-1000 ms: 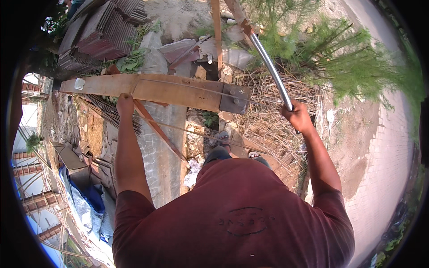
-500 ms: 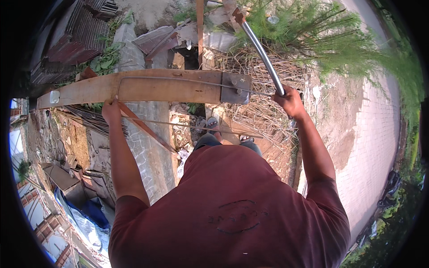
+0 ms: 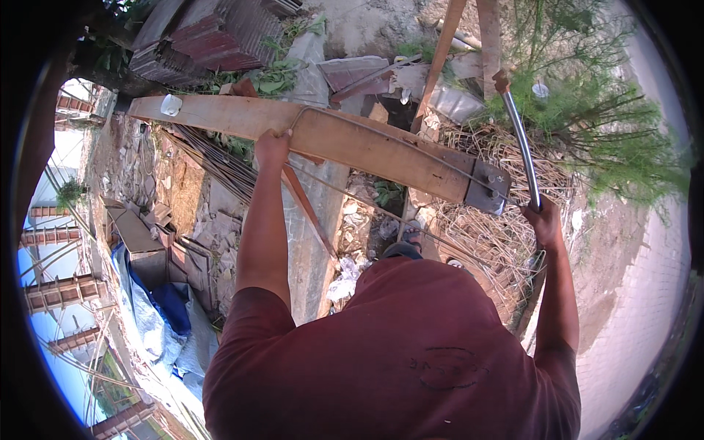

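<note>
A long wooden board lies crosswise, with a dark metal plate and round pins at its right end. My left hand is closed on a thin bent steel rod at the board's near edge; the rod runs along the board to the plate. My right hand grips a shiny metal pipe with a rusty end, just right of the plate. Below, a tangle of bent rods lies near my sandalled feet.
Stacked corrugated sheets lie at top left, straight rods under the board, a blue tarp at lower left. A leafy pine branch spreads at right beside a paved path. Upright timbers stand beyond the board.
The view has turned, so board, pipe and both hands now appear further right and tilted, the board's right end lower. Both hands keep their holds on rod and pipe.
</note>
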The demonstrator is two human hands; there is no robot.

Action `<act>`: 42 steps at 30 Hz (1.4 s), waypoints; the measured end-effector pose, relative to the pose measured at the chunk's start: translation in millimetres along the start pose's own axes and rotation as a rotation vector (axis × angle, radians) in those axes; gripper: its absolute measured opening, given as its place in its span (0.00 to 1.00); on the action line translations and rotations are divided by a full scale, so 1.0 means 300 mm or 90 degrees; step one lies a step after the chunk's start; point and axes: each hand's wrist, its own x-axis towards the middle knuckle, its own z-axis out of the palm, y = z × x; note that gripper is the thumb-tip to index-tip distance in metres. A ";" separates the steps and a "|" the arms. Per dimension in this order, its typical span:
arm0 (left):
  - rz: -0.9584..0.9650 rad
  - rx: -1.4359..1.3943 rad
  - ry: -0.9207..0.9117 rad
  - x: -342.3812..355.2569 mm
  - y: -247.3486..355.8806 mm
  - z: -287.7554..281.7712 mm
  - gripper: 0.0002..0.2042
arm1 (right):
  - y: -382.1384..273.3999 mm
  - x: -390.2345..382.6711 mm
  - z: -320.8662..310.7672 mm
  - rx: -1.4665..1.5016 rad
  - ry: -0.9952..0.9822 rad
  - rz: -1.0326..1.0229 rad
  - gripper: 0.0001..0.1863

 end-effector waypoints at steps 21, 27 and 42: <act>0.054 0.173 0.012 0.062 0.028 0.028 0.24 | 0.251 -0.080 -0.335 -0.238 0.127 0.015 0.15; 0.070 0.200 0.004 0.139 -0.070 0.062 0.26 | 0.414 0.053 -0.611 -0.570 0.031 -0.242 0.13; 0.411 0.587 0.062 0.315 -0.388 0.098 0.22 | 0.292 0.715 -0.564 -0.558 -0.175 -0.666 0.11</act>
